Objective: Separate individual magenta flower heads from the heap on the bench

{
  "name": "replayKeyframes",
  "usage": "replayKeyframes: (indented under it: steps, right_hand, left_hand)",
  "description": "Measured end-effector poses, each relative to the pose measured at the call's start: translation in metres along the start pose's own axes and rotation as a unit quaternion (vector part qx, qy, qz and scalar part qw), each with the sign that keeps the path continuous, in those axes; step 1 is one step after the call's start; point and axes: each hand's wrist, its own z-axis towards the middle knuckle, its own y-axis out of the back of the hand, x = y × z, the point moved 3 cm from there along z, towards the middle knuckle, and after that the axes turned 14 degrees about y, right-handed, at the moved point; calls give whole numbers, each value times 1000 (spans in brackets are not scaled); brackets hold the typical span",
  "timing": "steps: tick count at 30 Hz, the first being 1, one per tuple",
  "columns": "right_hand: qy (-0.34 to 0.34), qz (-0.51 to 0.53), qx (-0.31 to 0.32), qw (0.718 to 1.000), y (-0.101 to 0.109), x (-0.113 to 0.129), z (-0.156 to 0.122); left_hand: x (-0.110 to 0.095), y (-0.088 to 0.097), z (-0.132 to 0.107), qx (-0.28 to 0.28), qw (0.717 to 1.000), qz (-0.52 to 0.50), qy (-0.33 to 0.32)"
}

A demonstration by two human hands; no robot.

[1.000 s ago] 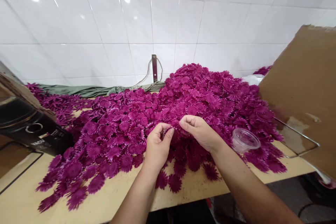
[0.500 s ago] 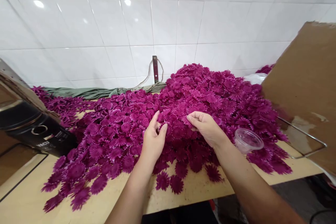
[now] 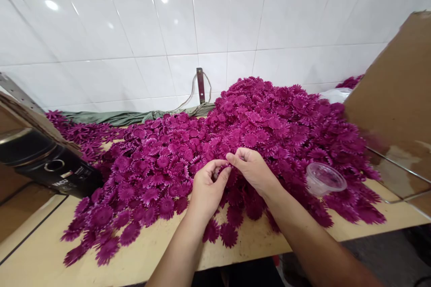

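Note:
A large heap of magenta artificial flower heads (image 3: 269, 116) spreads over the table, and both hands are above its front middle. My left hand (image 3: 209, 188) is closed, thumb and index finger pinched on a magenta flower head that is mostly hidden by the fingers. My right hand (image 3: 252, 168) is also closed, its thumb and index fingertips meeting those of the left at the same flower head. Exactly how each fingertip grips it cannot be made out. A clear plastic tub (image 3: 325, 179) rests on the flowers to the right of my right hand.
A black cylindrical container (image 3: 63, 168) leans at the left beside cardboard. A brown cardboard box (image 3: 393, 112) with a metal wire frame (image 3: 399, 163) stands at the right. Green cloth (image 3: 117, 118) lies along the tiled wall, near a metal bracket (image 3: 200, 85). The wooden tabletop (image 3: 148, 253) ends in front.
My hands were apart and have come together, fingertips now meeting. The left moved right and its fingers closed further; the right moved slightly. The view has shifted a little.

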Motion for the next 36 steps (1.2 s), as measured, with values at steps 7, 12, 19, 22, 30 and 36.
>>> replayKeyframes:
  steps: [7,12,19,22,30,36]
  right_hand:
    - [-44,94,-45,994,13,-4,5]
    - [-4,44,-136,990,42,2,34]
    - [79,-273,-72,956,24,25,31]
    - [91,-228,51,968,-1,24,0]
    - [80,-190,125,971,-27,13,-22]
    - [179,-339,63,922,-27,12,-18]
  left_hand:
    - [7,15,2,-32,997,-60,-21]
    - [14,27,12,-51,992,-112,28]
    - [6,20,20,-36,998,-47,30]
    - [9,20,17,-24,999,-22,21]
    - [19,16,15,9,996,-76,56]
    - [20,14,4,85,988,-107,70]
